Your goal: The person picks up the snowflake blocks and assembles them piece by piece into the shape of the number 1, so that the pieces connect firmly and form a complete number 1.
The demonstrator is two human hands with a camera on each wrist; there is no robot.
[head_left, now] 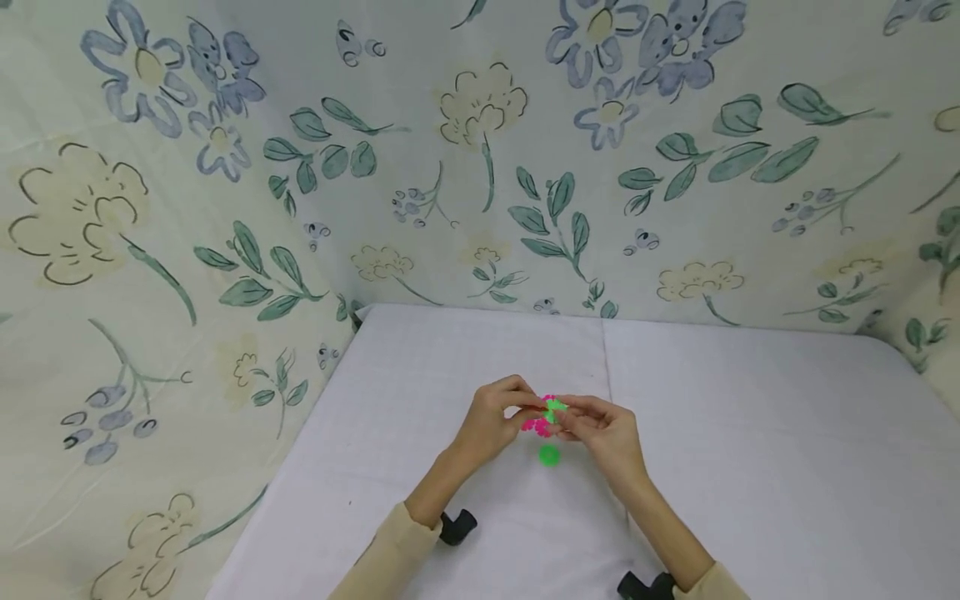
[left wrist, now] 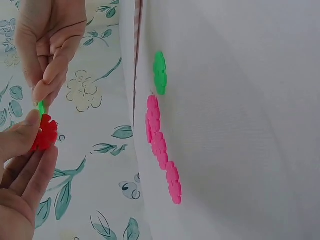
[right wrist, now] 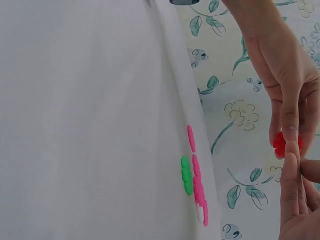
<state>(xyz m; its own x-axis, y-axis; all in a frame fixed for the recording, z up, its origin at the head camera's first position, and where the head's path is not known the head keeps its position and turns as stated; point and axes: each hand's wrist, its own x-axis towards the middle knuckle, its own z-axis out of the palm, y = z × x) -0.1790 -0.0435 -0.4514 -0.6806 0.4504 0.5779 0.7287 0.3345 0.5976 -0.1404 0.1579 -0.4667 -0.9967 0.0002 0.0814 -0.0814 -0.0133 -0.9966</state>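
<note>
In the left wrist view a red notched disc (left wrist: 47,132) is pinched between the thumb and fingers of my left hand (head_left: 486,418). My right hand (head_left: 609,432) pinches a green notched disc (head_left: 556,407), whose edge meets the red one. Whether the two discs are locked together I cannot tell. Both hands are raised above the table, fingertips close to each other. Beneath them several pink notched discs (left wrist: 159,150) lie flat on the cloth. Another green disc (head_left: 549,455) lies beside the pink ones, on the near side. In the right wrist view my fingers hide the held green disc.
A white cloth (head_left: 750,467) covers the table, with a crease running from front to back. Floral fabric (head_left: 480,167) hangs behind the table and along its left side. Dark wrist-mounted pieces (head_left: 458,527) show near both sleeves.
</note>
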